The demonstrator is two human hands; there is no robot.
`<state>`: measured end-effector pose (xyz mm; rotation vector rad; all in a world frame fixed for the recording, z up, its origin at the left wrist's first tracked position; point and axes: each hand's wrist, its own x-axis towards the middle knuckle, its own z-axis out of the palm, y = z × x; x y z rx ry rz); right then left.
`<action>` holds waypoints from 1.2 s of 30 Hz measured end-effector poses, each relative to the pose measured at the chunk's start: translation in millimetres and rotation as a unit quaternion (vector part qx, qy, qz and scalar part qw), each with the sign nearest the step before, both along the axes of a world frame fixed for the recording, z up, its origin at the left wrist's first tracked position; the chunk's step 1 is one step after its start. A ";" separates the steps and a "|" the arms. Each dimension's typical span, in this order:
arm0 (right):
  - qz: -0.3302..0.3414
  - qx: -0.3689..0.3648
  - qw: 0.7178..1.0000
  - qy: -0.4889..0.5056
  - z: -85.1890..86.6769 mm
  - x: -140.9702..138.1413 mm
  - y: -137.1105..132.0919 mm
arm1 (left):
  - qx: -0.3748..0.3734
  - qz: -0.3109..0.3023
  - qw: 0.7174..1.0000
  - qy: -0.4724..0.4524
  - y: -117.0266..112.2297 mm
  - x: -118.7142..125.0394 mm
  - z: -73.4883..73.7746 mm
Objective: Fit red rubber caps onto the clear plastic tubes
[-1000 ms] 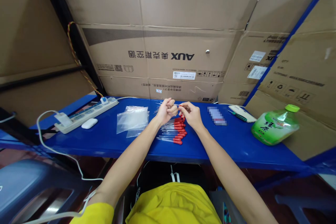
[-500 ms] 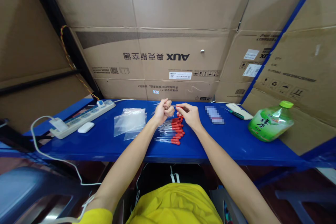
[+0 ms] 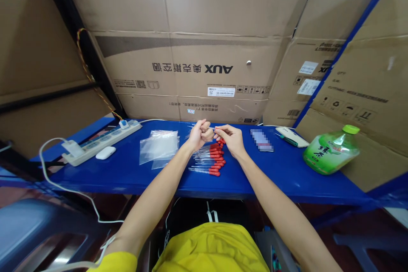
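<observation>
Red-bulbed droppers (image 3: 214, 162): one pinched by my right hand (image 3: 233, 138), left hand (image 3: 198, 136) curled round it; clear bags (image 3: 159, 146) left, green bottle (image 3: 331, 154) far right.

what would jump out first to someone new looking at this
Probably the red bulbs of the droppers, laid in a row mid-table, just on the near side of the left hand and right hand. Next, likely the green bottle at the right end of the blue table, then the upside-down AUX lettering on the cardboard behind.
</observation>
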<state>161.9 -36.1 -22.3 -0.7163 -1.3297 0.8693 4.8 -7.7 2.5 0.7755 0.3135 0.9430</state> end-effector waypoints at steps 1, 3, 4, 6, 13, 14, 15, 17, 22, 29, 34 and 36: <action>0.007 -0.005 1.000 0.007 0.9 -0.2 -0.2 | 0.000 -0.001 1.000 0.000 0.1 -0.1 -0.1; 0.012 -0.011 1.000 0.012 2.0 -0.4 -0.7 | -0.001 -0.002 1.000 0.000 0.5 -0.1 -0.5; 0.011 -0.010 1.000 0.012 2.3 -0.5 -1.0 | -0.003 -0.002 1.000 0.000 0.7 0.0 -0.7; 0.003 -0.002 1.000 0.012 2.6 -1.1 -1.9 | -0.011 0.001 1.000 -0.004 1.0 0.5 -1.3; -0.005 0.000 1.000 0.010 2.1 -2.9 -4.5 | -0.032 -0.005 0.999 -0.032 -2.4 2.6 0.2; -0.002 -0.005 1.000 0.014 1.8 -2.7 -4.2 | -0.037 -0.004 0.999 -0.032 -3.0 2.9 0.8; 0.001 -0.010 1.000 0.020 1.4 -2.5 -3.8 | -0.041 -0.004 0.999 -0.031 -3.5 3.2 1.3; 0.004 -0.017 0.999 0.032 0.9 -2.2 -3.1 | -0.043 -0.003 0.999 -0.029 -4.3 4.0 2.0; 0.000 0.002 0.999 0.034 1.8 -1.8 -4.6 | -0.031 0.011 0.999 -0.024 -5.3 5.8 1.8; -0.035 0.029 0.998 -0.031 -0.3 2.2 -4.9 | -0.018 0.001 1.000 -0.006 -3.7 3.6 -1.9; -0.035 0.037 0.994 -0.092 -5.1 9.6 0.6 | -0.019 -0.024 0.999 -0.009 -0.2 1.2 -5.3; -0.029 0.034 0.995 -0.091 -4.5 10.6 1.5 | -0.015 -0.025 0.999 -0.016 0.1 0.9 -5.5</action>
